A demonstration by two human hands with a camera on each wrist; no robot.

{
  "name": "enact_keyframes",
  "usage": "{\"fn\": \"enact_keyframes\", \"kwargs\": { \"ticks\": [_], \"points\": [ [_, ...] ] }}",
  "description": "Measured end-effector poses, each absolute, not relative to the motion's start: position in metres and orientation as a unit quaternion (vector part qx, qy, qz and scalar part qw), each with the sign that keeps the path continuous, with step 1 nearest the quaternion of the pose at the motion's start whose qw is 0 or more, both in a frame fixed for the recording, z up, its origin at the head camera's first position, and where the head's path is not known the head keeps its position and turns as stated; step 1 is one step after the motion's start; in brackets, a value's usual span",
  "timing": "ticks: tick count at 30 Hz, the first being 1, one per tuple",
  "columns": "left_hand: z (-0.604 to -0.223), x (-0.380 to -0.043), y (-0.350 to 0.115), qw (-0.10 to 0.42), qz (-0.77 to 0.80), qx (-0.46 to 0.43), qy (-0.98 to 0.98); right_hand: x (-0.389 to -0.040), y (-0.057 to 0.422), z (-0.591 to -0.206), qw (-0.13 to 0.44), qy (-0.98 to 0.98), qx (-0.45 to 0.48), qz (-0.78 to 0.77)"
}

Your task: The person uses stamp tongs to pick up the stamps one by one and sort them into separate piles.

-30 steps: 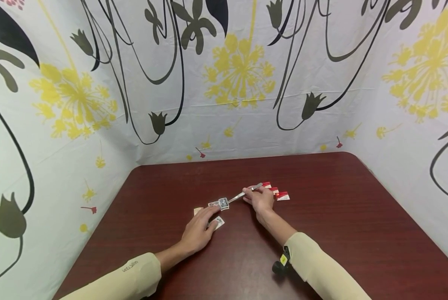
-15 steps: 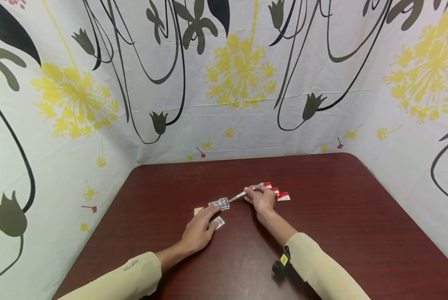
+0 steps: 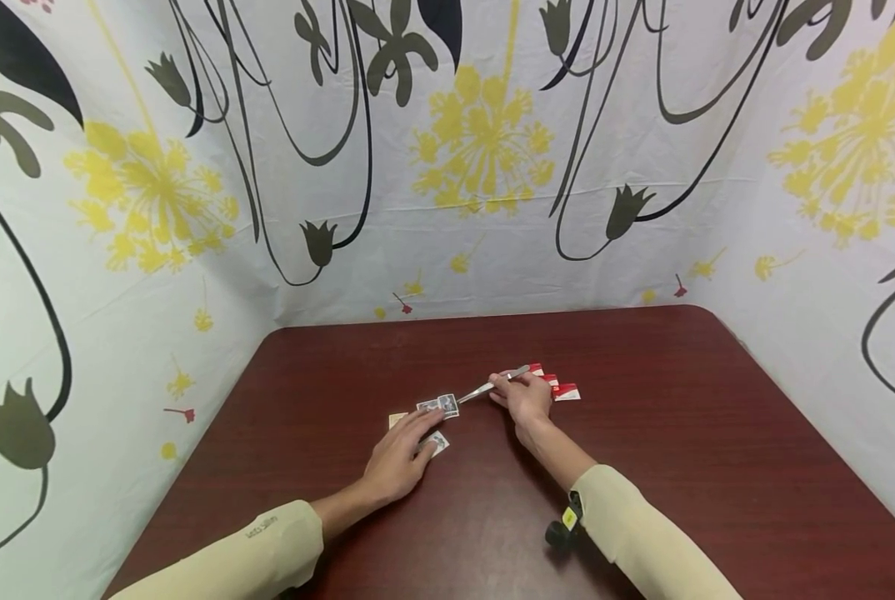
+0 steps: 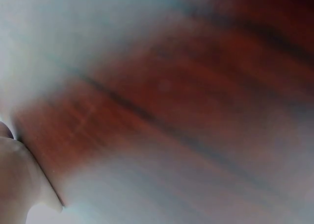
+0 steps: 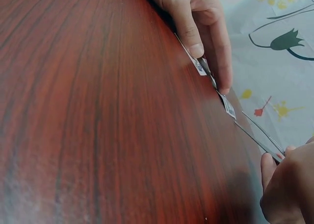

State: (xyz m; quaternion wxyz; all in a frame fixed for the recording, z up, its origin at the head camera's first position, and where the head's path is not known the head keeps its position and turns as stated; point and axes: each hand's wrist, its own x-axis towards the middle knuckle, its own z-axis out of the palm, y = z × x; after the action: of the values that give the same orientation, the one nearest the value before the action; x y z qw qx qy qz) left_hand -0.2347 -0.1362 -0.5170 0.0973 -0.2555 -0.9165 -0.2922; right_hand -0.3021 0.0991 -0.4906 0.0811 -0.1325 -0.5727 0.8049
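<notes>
My right hand (image 3: 526, 404) pinches a pair of metal tweezers (image 3: 481, 389), their tips pointing left beside a small grey stamp (image 3: 448, 406). In the right wrist view the prongs of the tweezers stand apart, just short of the stamp's edge. Fingertips of my left hand (image 3: 398, 462) rest on the row of stamps, palm down, fingers fairly straight. A second light stamp (image 3: 439, 443) shows by the left thumb, and a yellowish one (image 3: 396, 419) peeks out behind the fingers. The left wrist view is blurred and shows mostly table.
Several red-and-white paper pieces (image 3: 566, 392) lie just beyond my right hand, partly behind it. The dark red wooden table (image 3: 642, 358) is bounded by a flower-patterned cloth (image 3: 387, 192) at the back and sides. A small black device (image 3: 563, 527) hangs at the right cuff.
</notes>
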Motion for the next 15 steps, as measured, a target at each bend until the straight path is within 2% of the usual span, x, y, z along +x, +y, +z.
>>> {"fn": "enact_keyframes", "kwargs": {
  "ticks": [15],
  "points": [
    [-0.5175,-0.2356,-0.1347,0.094,-0.296,-0.244,-0.919,-0.3024,0.0913,-0.4887,0.085,-0.584,-0.137,0.796]
  ]
}}
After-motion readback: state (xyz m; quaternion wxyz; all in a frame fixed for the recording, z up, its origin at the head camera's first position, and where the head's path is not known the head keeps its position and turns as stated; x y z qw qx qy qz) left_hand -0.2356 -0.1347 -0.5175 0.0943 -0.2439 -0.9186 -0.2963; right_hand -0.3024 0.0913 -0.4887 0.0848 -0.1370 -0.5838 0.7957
